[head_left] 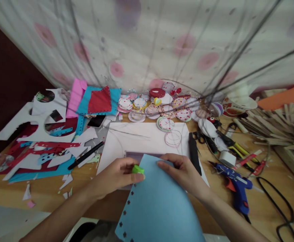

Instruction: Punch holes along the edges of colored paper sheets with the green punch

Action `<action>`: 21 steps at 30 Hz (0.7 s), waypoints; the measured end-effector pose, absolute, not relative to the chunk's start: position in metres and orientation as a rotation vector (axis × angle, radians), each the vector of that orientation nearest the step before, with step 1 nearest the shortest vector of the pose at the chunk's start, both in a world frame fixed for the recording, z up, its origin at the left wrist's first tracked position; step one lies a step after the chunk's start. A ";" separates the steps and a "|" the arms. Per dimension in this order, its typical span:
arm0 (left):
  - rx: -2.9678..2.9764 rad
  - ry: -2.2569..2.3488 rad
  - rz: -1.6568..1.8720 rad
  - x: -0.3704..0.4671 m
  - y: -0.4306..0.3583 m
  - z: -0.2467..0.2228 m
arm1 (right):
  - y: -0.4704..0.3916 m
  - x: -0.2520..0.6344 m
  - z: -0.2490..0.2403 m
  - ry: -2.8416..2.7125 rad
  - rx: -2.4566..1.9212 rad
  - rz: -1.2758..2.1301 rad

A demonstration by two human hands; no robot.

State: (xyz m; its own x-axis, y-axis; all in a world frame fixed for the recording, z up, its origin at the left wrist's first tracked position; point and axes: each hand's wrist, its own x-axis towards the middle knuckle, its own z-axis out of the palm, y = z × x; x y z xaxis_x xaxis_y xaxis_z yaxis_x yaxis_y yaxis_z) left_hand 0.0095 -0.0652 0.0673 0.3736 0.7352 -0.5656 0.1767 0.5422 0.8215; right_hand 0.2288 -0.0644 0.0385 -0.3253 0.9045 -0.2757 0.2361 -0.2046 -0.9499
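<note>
A sheet of light blue paper (159, 201) tilts toward me above the table's front edge. Small flower-shaped holes run along its left edge. My left hand (118, 173) is closed on a small green craft punch (138, 169), which sits at the sheet's upper left edge with the thumb on top. On the other side, my right hand (178, 169) grips the sheet's upper right edge between thumb and fingers. Beneath both hands lies white paper (137, 132), with a greyish rectangular thing (142, 156) partly hidden by the blue sheet.
Paper scraps (36, 161) and a black pen (86, 155) lie left. Decorated paper discs (162, 109) cluster at the back. Rightward are a blue glue gun (234, 185), yellow-black pliers (237, 149), a black cable (279, 205) and a bundle of wooden sticks (283, 124).
</note>
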 end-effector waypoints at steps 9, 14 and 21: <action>0.994 1.164 0.421 0.009 -0.064 0.067 | -0.066 0.228 0.037 -1.505 -1.352 1.582; 0.997 1.163 0.410 0.008 -0.065 0.063 | -0.066 0.227 0.039 -1.465 -1.368 1.589; 1.207 1.153 0.429 0.009 -0.068 0.059 | -0.064 0.229 0.037 -1.617 -1.369 1.480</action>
State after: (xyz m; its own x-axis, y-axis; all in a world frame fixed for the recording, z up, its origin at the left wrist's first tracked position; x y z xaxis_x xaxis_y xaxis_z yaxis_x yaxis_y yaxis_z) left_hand 0.0092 -0.0683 0.0585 0.4127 0.7858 -0.4606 0.2937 0.3639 0.8839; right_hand 0.2293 -0.0644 0.0367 -0.3301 0.9156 -0.2295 0.3098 -0.1245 -0.9426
